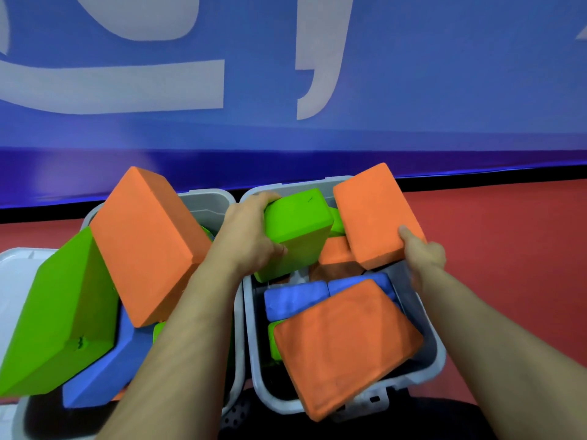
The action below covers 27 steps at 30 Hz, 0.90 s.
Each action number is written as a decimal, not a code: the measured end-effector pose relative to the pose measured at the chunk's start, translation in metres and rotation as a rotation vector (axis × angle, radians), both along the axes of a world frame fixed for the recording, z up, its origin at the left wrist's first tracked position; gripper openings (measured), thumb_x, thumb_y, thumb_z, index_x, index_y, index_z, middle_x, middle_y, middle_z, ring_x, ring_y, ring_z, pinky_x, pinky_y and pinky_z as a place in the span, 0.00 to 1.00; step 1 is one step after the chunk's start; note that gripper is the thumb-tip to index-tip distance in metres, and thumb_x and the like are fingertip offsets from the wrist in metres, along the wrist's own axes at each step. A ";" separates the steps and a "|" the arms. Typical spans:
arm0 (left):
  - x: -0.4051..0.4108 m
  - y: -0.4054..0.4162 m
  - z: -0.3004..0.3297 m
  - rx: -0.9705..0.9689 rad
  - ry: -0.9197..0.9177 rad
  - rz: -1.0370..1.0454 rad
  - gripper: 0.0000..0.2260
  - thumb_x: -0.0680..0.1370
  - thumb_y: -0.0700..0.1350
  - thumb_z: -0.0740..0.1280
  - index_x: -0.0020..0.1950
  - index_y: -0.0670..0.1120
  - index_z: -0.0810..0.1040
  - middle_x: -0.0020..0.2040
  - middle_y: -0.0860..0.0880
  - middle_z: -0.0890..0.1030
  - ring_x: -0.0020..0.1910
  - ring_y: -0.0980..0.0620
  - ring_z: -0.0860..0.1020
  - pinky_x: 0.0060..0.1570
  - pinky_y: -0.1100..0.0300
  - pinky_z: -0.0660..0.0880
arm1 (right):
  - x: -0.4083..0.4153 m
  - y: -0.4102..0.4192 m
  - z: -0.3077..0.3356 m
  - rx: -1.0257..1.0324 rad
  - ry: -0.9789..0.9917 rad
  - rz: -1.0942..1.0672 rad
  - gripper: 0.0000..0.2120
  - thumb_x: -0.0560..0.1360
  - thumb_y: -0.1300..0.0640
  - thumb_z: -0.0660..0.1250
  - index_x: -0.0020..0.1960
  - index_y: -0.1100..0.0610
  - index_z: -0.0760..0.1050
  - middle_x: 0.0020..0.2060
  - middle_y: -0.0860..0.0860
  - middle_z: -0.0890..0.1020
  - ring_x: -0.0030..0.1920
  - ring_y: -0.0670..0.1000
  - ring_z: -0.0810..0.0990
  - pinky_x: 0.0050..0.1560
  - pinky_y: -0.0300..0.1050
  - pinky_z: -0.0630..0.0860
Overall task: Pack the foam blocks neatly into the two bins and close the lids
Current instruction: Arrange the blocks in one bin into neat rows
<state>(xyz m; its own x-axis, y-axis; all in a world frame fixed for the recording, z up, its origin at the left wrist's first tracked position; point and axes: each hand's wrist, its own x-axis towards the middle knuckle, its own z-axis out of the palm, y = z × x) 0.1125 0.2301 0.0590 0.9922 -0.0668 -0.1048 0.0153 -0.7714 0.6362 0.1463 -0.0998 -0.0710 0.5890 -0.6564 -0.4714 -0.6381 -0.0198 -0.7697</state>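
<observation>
Two grey bins stand side by side on the floor, the left bin and the right bin. My left hand grips a green foam block above the far end of the right bin. My right hand holds an orange foam block tilted over that bin's far right corner. Inside the right bin lie blue blocks, another orange block slanted over the near rim, and more orange and green pieces. The left bin overflows with a large orange block, a green block and a blue block.
A white lid lies at the far left beside the left bin. Red floor stretches to the right. A blue wall banner with pale lettering rises just behind the bins. Dark clothing shows at the bottom edge.
</observation>
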 end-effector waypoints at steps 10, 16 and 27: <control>0.003 -0.012 -0.009 0.076 0.085 -0.095 0.40 0.66 0.43 0.82 0.74 0.54 0.70 0.65 0.50 0.75 0.68 0.45 0.66 0.68 0.50 0.69 | 0.004 -0.022 -0.038 0.031 0.042 0.028 0.57 0.48 0.25 0.68 0.66 0.63 0.75 0.63 0.60 0.80 0.63 0.63 0.78 0.66 0.62 0.75; 0.005 -0.020 -0.011 0.081 0.101 -0.150 0.43 0.61 0.44 0.84 0.73 0.56 0.71 0.66 0.52 0.75 0.67 0.45 0.69 0.68 0.47 0.71 | -0.003 -0.002 0.000 0.075 0.038 -0.005 0.51 0.60 0.32 0.73 0.74 0.61 0.66 0.69 0.61 0.73 0.66 0.64 0.75 0.67 0.62 0.73; 0.007 -0.021 -0.008 0.068 0.115 -0.133 0.42 0.62 0.44 0.84 0.73 0.56 0.71 0.60 0.53 0.74 0.67 0.45 0.69 0.67 0.47 0.73 | 0.001 0.028 0.038 -0.384 -0.192 0.142 0.30 0.79 0.45 0.67 0.76 0.54 0.64 0.73 0.56 0.66 0.71 0.60 0.66 0.71 0.58 0.65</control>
